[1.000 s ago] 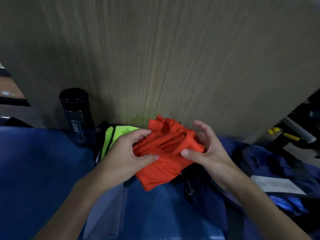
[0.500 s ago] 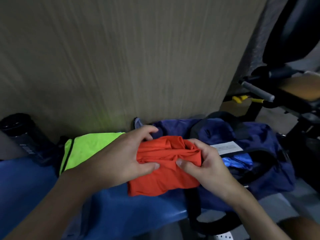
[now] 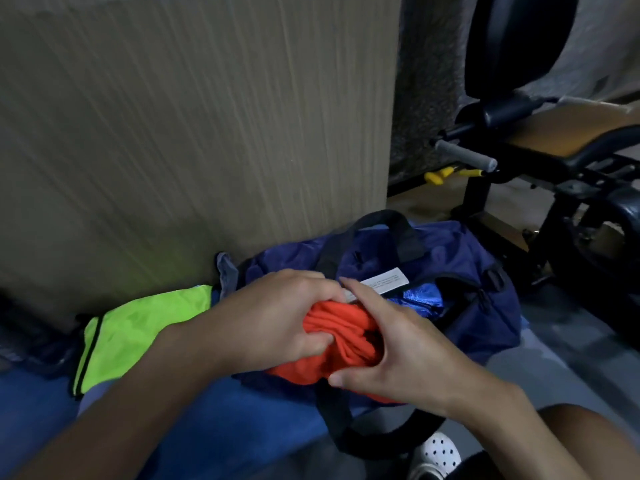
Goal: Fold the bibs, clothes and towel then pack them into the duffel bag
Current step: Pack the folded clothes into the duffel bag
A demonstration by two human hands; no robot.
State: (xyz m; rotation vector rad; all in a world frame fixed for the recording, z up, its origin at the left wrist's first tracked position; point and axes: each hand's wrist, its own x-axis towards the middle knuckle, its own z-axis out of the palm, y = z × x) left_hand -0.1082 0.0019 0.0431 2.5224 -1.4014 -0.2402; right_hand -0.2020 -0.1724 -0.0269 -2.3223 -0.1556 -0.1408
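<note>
Orange bundle (image 3: 341, 336) shifted, now over duffel bag (image 3: 460, 258)

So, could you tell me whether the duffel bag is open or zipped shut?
Open: the top of the duffel bag gapes, showing a white label and shiny blue fabric inside.

A wood-grain panel (image 3: 194, 133) rises behind the blue bench (image 3: 270, 427). To the right stands a black exercise machine (image 3: 554, 174) with a grey foam handle (image 3: 464, 155), and yellow clips (image 3: 440, 175) lie below it. A white perforated shoe (image 3: 438, 453) shows at the bottom edge.
</note>
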